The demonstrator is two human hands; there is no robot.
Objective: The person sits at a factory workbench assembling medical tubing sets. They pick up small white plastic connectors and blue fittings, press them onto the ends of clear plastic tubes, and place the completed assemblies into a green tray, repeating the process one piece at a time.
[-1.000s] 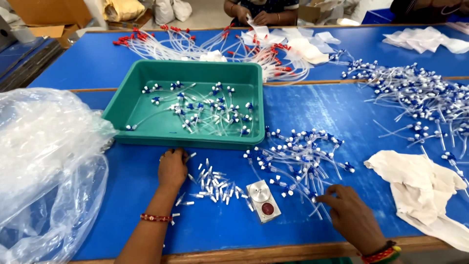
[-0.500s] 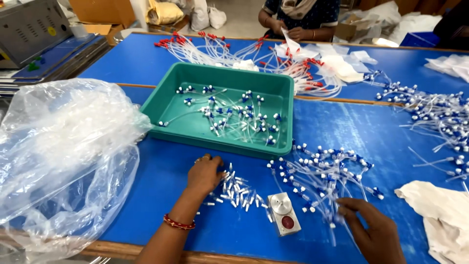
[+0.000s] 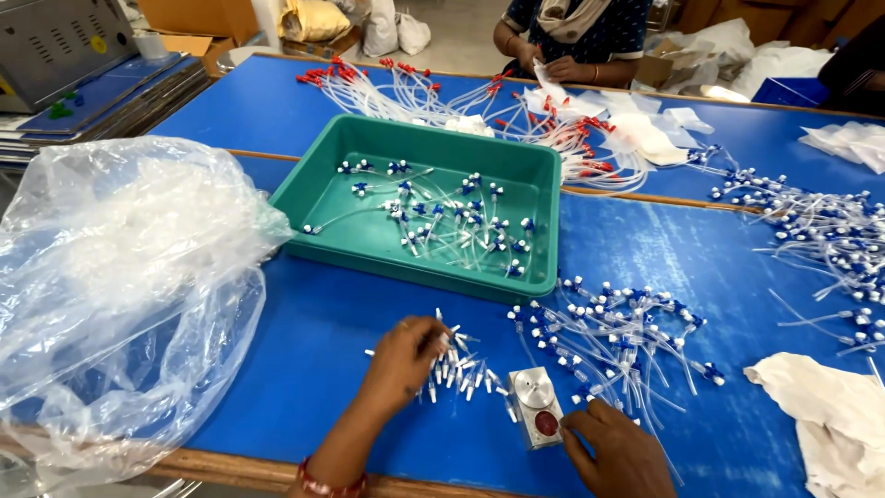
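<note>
My left hand (image 3: 402, 358) rests on the blue table (image 3: 313, 332), fingers bent over a small heap of white plastic connectors (image 3: 458, 367); whether it pinches one I cannot tell. My right hand (image 3: 619, 452) lies at the table's near edge, fingertips touching a small grey metal block with a round disc and a red button (image 3: 536, 406). Just beyond the block spreads a pile of clear tubes with blue and white caps (image 3: 613, 337). A green plastic tray (image 3: 369, 244) behind the pile holds several more such tubes.
A large crumpled clear plastic bag (image 3: 120, 277) fills the left. White cloths (image 3: 834, 424) lie at the right, more capped tubes (image 3: 811, 240) beyond. Red-tipped tubes (image 3: 516, 111) cover the far table, where another person (image 3: 576, 41) handles white pieces. A grey machine (image 3: 55, 41) stands far left.
The view has swung left and closer. My left hand stays on the white connectors; my right hand has moved left from the tube pile to the grey block.
</note>
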